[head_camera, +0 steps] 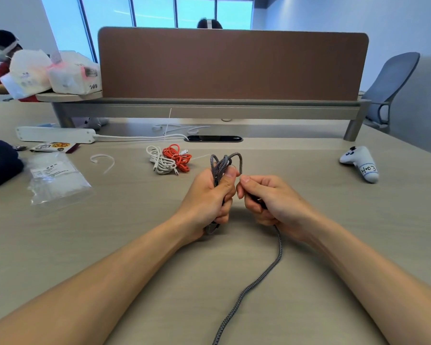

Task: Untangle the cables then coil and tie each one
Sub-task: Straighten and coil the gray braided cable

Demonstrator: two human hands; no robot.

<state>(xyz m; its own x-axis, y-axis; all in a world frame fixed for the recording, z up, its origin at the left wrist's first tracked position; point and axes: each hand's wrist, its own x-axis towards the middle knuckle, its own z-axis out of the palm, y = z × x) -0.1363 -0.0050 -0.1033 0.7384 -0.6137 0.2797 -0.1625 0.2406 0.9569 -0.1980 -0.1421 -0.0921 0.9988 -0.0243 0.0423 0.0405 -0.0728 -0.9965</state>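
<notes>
Grip of left hand (207, 202): clenched around a bundle of grey braided cable (225, 163), thumb pressed across the top. Loops stand out of the fist toward 12 o'clock; a short bend shows under the fist at 6 o'clock.

Right hand (269, 200): just beside the left, at its 3 o'clock, fingers curled and grasping the same cable. A dark piece sits inside the fist, too hidden to identify. The free length leaves the heel of this hand and runs over the desk (346, 232) toward 6 o'clock, between the forearms and off the lower edge.

White cable (159, 161) and orange cable (178, 158): two bundles, touching, on the desk near the hands at 11 o'clock.

Loose white zip tie (102, 159): curved, farther out at 10 o'clock.

Clear bag of zip ties (56, 178): flat on the desk at 9 o'clock, well apart.

Dark blue fabric item (0, 163): at the left edge, beyond the bag.

White power strip (56, 134): behind the bag at 10 o'clock, its lead running right to a black cable slot (213, 138) at 12 o'clock.

White game controller (361, 164): marked "H-03", at 2 o'clock, well apart.

Brown desk partition (232, 63): upright across the far side at 12 o'clock.

Grey office chair (388, 88): past the desk's right end at 1 o'clock.
</notes>
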